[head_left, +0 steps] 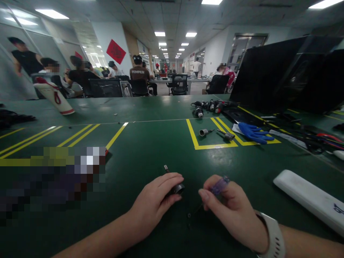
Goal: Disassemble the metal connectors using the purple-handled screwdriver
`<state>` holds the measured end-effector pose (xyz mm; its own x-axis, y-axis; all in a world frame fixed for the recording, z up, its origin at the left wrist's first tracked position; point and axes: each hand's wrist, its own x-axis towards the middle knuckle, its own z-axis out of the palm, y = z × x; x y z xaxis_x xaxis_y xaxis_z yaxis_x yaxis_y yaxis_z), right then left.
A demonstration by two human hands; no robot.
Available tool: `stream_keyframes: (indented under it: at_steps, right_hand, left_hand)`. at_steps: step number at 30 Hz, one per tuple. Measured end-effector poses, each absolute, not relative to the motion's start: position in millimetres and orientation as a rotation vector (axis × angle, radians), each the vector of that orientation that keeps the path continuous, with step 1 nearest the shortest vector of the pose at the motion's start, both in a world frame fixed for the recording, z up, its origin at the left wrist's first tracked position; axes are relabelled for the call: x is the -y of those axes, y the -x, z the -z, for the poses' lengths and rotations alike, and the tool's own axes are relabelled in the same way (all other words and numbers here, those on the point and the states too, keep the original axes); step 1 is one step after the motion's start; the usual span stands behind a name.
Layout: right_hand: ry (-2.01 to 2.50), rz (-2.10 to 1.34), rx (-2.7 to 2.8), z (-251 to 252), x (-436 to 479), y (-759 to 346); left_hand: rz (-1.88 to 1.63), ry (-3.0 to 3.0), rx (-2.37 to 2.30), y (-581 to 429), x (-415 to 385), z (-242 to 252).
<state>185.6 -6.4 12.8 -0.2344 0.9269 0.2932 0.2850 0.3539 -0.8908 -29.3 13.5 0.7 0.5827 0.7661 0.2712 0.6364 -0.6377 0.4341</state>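
Note:
My left hand [158, 200] is closed around a dark hole saw [178, 189], whose bright metal shank [166, 167] sticks out past the fingers, away from me. Most of its body is hidden by the fingers. Between the thumb and fingers of my right hand [231, 204] is a small screwdriver [219, 185] with a see-through purple handle. Its thin dark shaft slants down to the left, toward the tabletop. Close to the shaft's end lies a tiny dark ring-like part [189, 215], too small to name. The two hands are apart.
Two metal hole saws [203, 132] lie inside yellow tape on the green table [150, 143]. Beyond are cabled devices [199, 111]; a blue glove [252, 132] and a white bar-shaped object [309, 200] are right. A paper cup [55, 95] tilts at far left. People sit behind.

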Motion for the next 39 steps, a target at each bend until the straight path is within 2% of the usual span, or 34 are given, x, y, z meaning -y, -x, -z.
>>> stream_keyframes:
  at_steps: [9, 14, 18, 22, 29, 35, 39]
  right_hand:
    - [0.921, -0.663, 1.914, -18, 9, -187]
    - [0.888, -0.626, 1.934, -16, 8, -187]
    - [0.899, -0.65, 1.915, -16, 7, -187]
    - [0.91, -0.71, 1.917, -17, 5, -187]
    - [0.916, -0.776, 1.946, -16, 6, -187]
    - [0.889, -0.788, 1.93, -15, 6, -189]
    - [0.815, -0.774, 1.915, -17, 6, -190]
  left_hand:
    - [-0.458, -2.751, -0.88, 22, 2, -9]
    - [-0.6, -2.73, -0.85, 25, -1, -5]
    - [-0.814, -2.515, -0.932, 26, -6, 1]
    - [-0.957, -1.974, -1.117, 22, -9, -1]
    - [-0.974, -1.227, -1.13, 20, -12, -10]
    - [-0.997, -1.134, -1.095, 20, -12, -10]
    - [-1.021, -1.368, -1.131, 21, -11, -8]
